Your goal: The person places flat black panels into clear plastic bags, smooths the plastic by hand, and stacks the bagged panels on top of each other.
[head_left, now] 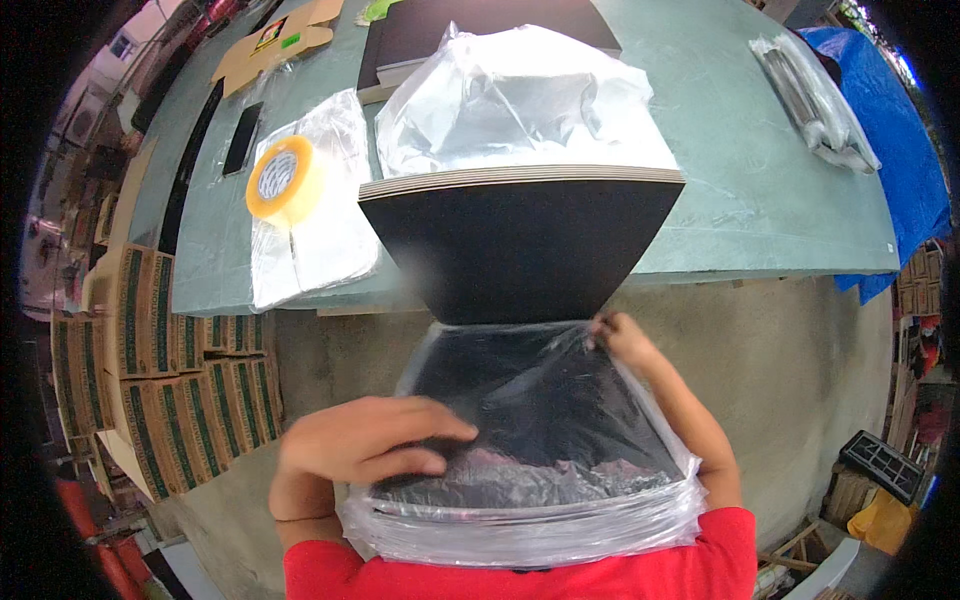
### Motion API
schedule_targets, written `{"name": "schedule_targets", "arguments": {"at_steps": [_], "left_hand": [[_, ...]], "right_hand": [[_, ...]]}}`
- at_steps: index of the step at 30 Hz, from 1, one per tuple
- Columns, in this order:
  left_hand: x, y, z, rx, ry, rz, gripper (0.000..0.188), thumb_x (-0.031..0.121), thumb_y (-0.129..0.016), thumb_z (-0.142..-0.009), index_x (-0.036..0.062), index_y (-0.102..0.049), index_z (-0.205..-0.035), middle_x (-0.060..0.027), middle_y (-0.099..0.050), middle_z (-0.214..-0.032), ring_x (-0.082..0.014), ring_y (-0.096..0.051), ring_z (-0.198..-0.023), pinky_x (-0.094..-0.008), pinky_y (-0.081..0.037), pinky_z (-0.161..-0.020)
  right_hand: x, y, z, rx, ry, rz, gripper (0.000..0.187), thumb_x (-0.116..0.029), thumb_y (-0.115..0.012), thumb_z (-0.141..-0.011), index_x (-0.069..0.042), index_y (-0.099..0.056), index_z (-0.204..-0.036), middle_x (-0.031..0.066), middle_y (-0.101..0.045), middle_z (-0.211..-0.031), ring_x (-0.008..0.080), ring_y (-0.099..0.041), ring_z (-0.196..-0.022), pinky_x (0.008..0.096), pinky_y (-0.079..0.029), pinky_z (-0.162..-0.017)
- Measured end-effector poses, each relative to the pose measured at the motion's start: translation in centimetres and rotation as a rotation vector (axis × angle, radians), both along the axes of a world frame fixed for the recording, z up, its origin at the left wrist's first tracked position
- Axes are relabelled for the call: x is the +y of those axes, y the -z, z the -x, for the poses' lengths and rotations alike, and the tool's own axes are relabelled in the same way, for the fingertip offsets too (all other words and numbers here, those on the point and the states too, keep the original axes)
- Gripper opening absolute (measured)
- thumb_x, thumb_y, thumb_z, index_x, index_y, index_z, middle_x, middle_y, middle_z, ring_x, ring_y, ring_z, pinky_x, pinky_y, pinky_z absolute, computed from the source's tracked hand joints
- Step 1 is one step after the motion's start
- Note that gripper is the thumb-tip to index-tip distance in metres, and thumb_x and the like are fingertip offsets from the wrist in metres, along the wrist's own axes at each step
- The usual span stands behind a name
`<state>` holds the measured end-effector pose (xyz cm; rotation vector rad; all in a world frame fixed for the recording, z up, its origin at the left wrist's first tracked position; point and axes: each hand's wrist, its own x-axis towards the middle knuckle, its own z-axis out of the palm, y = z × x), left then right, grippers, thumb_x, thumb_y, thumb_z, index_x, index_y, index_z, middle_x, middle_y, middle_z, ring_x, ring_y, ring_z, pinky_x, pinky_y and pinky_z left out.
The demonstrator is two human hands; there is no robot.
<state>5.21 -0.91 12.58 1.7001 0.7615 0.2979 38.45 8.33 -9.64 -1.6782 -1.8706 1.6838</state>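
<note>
A stack of black boards with pale layered edges leans up against the table edge. Its lower part lies inside a clear plastic bag, bunched in folds against my red shirt. My left hand rests on the plastic over the black surface, fingers stretched and slightly apart. At the bag's upper right corner, my right hand is closed, pinching the film beside the boards. Slight blur covers the right fingertips.
On the green table lie a tape roll on flat clear bags, a black phone-like slab, crumpled clear film, more black boards and a wrapped bundle. Stacked cartons stand left; a blue tarp hangs right.
</note>
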Motion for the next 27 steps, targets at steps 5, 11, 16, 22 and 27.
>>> {"name": "schedule_targets", "arguments": {"at_steps": [5,11,16,22,27], "left_hand": [[1.2,14.5,-1.5,0.344,-0.276,0.058,0.043,0.038,-0.043,-0.083,0.0021,-0.050,-0.107,-0.0179,-0.055,-0.098,-0.0320,-0.052,-0.093,-0.0378,-0.040,-0.080],[3.6,21.0,2.0,0.544,-0.146,0.012,0.041,0.034,-0.045,-0.082,0.0024,-0.051,-0.107,-0.0179,-0.054,-0.104,-0.0317,-0.052,-0.095,-0.0378,-0.040,-0.081],[7.9,-4.2,-1.0,0.212,-0.449,-0.356,0.019,0.016,-0.055,-0.077,0.0007,-0.058,-0.088,-0.0125,-0.061,-0.082,-0.0307,-0.058,-0.074,-0.0326,-0.046,-0.067],[25.9,-2.7,-9.0,0.458,-0.021,-0.768,0.017,0.017,-0.057,-0.074,0.0001,-0.055,-0.076,-0.0151,-0.058,-0.073,-0.0255,-0.056,-0.067,-0.0323,-0.044,-0.064],[31.6,9.9,-8.9,0.807,0.163,-0.694,0.028,0.027,-0.058,-0.073,0.0002,-0.054,-0.080,-0.0183,-0.057,-0.077,-0.0327,-0.055,-0.075,-0.0394,-0.043,-0.067]], "right_hand": [[0.1,8.6,-1.2,0.274,0.620,0.144,0.018,-0.013,-0.043,-0.084,0.003,-0.050,-0.090,0.0101,-0.058,-0.080,0.0186,-0.053,-0.071,0.0303,-0.042,-0.064],[0.6,5.6,-0.5,-0.448,0.249,-0.385,0.024,-0.022,-0.052,-0.080,0.001,-0.053,-0.086,0.0122,-0.058,-0.073,0.0155,-0.055,-0.069,0.0306,-0.044,-0.061],[2.6,-13.4,-1.4,0.667,-0.420,0.099,0.031,-0.028,-0.051,-0.082,-0.001,-0.059,-0.093,0.0102,-0.062,-0.087,0.0201,-0.057,-0.084,0.0320,-0.044,-0.074],[-1.7,-9.7,5.4,0.796,-1.052,0.331,0.048,-0.032,-0.047,-0.084,-0.012,-0.035,-0.126,0.0112,-0.020,-0.136,0.0265,-0.011,-0.127,0.0375,-0.009,-0.102],[-2.4,-8.4,4.8,0.801,-0.944,0.228,0.049,-0.039,-0.040,-0.086,-0.015,-0.032,-0.128,0.0108,-0.018,-0.136,0.0274,-0.010,-0.127,0.0369,-0.009,-0.102]]}}
